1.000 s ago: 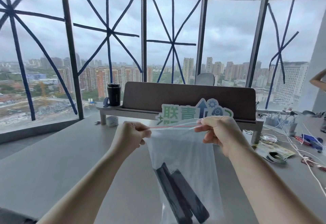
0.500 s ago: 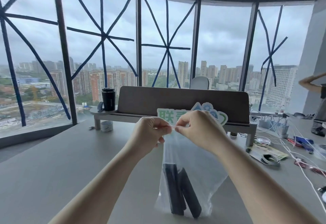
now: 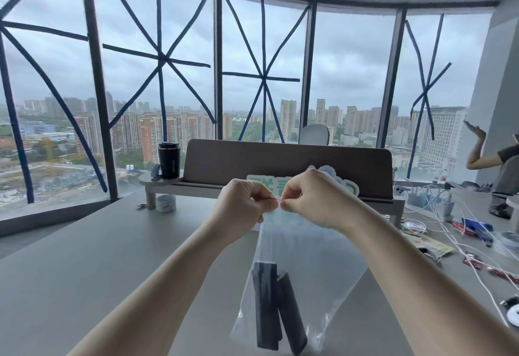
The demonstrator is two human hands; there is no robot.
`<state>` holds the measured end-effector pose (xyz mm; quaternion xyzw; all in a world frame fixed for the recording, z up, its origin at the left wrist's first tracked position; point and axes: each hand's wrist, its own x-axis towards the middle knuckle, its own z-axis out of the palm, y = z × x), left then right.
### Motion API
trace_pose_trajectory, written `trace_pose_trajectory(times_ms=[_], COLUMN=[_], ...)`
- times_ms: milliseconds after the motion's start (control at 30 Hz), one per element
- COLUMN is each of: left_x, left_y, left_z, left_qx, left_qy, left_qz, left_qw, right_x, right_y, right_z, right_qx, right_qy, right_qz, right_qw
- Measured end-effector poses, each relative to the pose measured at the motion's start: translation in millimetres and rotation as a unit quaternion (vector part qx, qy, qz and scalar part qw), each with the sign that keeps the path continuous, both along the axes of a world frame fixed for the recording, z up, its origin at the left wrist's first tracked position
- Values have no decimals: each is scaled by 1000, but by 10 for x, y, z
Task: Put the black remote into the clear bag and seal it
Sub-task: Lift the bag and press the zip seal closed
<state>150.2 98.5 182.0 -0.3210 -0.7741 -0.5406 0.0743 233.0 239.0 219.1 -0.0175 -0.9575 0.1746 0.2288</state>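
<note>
Both hands pinch the clear bag (image 3: 306, 266) at its red zip strip: left hand (image 3: 243, 204), then right hand (image 3: 314, 198), fingertips nearly touching. Two black remotes (image 3: 276, 303) stand inside. Press firmly outward along the strip. A second ago the hands were well apart.

grey tabletop (image 3: 98, 257) | black lidded travel tumbler (image 3: 168, 160) on the left end of a grey desk shelf (image 3: 163, 184) | white tape roll (image 3: 165, 203) beneath that shelf | dark brown upright panel (image 3: 289, 159) on the shelf | white cables (image 3: 460, 232) tangled at right | blue tape crosses (image 3: 161, 59) on window glass
</note>
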Motion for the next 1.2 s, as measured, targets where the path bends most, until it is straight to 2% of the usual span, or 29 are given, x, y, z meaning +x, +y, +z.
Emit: trace_pose_trajectory(times_ms=[233,467,900,1033,1200], left_x=[6,-245,-515,-667,-1163], left_y=[33,-230,-774,-929,-1107], left_z=[-75,-150,-161,-180,-340], left_qx=[40,108,170,171,168], left_qy=[31,-4,-24,-18,-47], left_qz=[55,122,164,174,192], left_qw=[997,987,971,970,966], right_x=[-13,108,56,-128,-864], right_y=[-20,212,22,-33,-122], right_z=[-204,-344,-262,-170,-258], right_qx=[26,65,67,58,59], right_qy=[49,49,48,19,46], right_qz=[-24,-69,-42,-37,-24], right_qw=[998,994,996,997,997])
